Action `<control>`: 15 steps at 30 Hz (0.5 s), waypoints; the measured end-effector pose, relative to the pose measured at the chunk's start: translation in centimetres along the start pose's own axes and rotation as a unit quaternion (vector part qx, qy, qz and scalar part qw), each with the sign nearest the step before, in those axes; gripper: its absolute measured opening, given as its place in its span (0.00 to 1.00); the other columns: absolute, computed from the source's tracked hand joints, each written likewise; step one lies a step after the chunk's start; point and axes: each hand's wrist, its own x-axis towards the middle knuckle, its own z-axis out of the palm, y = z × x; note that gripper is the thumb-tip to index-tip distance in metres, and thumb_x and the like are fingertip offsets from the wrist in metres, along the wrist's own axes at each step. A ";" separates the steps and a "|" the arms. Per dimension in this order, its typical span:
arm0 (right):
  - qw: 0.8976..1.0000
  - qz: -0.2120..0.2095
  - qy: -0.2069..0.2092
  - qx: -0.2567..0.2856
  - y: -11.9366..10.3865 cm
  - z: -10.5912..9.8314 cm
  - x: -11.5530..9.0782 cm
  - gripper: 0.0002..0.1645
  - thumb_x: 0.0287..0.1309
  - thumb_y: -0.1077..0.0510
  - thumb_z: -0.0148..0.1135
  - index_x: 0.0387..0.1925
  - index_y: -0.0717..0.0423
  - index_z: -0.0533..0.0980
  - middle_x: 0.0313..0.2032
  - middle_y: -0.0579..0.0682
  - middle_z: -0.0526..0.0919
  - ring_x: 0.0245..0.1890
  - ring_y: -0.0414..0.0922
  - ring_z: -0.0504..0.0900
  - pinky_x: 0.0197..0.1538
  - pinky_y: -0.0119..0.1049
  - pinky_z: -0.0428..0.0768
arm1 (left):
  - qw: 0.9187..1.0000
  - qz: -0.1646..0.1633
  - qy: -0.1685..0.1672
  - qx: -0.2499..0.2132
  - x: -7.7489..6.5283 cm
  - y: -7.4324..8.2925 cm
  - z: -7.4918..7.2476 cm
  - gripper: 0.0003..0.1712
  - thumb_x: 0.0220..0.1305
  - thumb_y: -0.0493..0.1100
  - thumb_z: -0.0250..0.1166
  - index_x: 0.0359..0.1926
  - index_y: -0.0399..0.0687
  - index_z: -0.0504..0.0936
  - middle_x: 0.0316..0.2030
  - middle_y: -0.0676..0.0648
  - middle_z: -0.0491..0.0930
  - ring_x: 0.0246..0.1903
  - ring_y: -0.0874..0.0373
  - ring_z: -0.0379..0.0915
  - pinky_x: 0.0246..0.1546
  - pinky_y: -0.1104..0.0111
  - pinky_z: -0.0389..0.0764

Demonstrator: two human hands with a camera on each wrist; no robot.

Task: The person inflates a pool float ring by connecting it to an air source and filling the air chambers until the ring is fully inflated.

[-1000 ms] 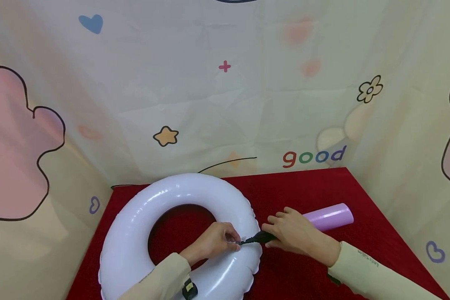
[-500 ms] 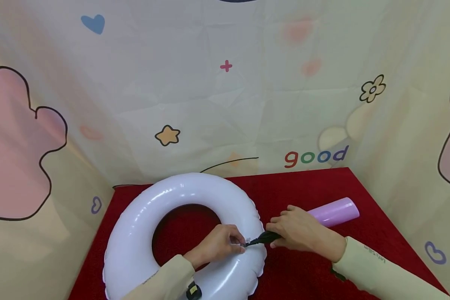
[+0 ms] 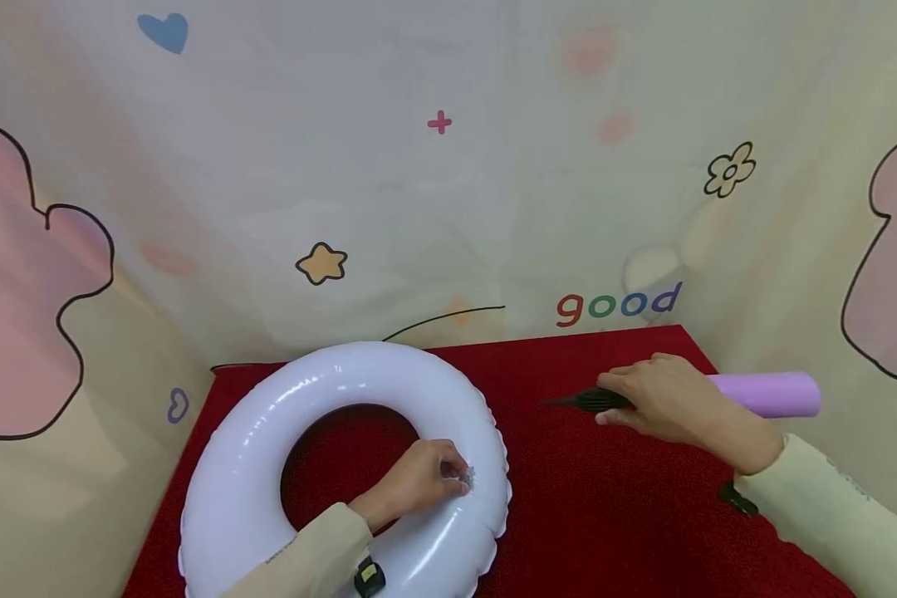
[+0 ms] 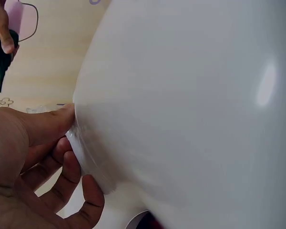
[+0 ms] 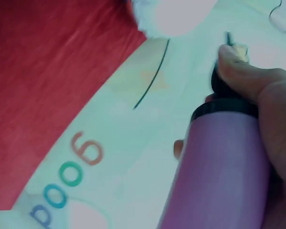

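Note:
A white inflated swim ring [image 3: 232, 465] lies on the red cloth, its outer seam scalloped. My left hand [image 3: 419, 482] reaches across the ring's inner edge and pinches the clear valve [image 3: 469, 477] on its right side. In the left wrist view, thumb and fingers squeeze the thin plastic there, with part of the valve hidden behind the thumb. My right hand [image 3: 673, 403] grips a hand air pump [image 3: 770, 394], raised to the right and apart from the ring. The pump has a purple barrel and a black tapered nozzle [image 3: 600, 399], which points left toward the ring's side.
Red cloth [image 3: 628, 515] covers the table under the ring and right arm. A printed pale curtain [image 3: 389, 166] stands behind and at both sides, meeting the table's back edge. Dark wrist straps [image 3: 370, 576] show at both sleeves.
The pump's nozzle has come out of the valve. My right hand has carried the pump up and to the right. My left hand still pinches the valve; the view has shifted slightly.

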 end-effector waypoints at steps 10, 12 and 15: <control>0.990 0.111 -0.025 0.085 2.7 3.9 -1.1 0.20 0.58 0.40 0.65 0.45 0.48 0.79 0.37 0.43 0.85 0.29 0.38 0.76 0.31 0.38 0.75 | 1.000 0.001 0.009 -0.016 0.4 0.5 -0.4 0.07 0.53 0.36 0.74 0.35 0.44 0.87 0.31 0.53 0.82 0.32 0.64 0.75 0.36 0.76 0.76; 0.983 0.145 -0.024 0.107 3.6 5.2 -0.9 0.20 0.59 0.41 0.65 0.44 0.49 0.78 0.35 0.44 0.84 0.31 0.41 0.77 0.32 0.39 0.75 | 1.000 -0.005 0.010 -0.019 0.4 0.4 -0.4 0.07 0.53 0.37 0.74 0.35 0.45 0.87 0.31 0.54 0.82 0.32 0.65 0.74 0.36 0.76 0.76; 0.971 0.188 -0.025 0.147 5.0 7.2 -0.6 0.17 0.60 0.42 0.64 0.40 0.49 0.77 0.29 0.43 0.79 0.30 0.42 0.74 0.30 0.38 0.71 | 1.000 -0.018 0.011 -0.021 0.3 0.3 -0.4 0.07 0.53 0.38 0.74 0.35 0.46 0.87 0.31 0.55 0.82 0.32 0.67 0.73 0.36 0.76 0.76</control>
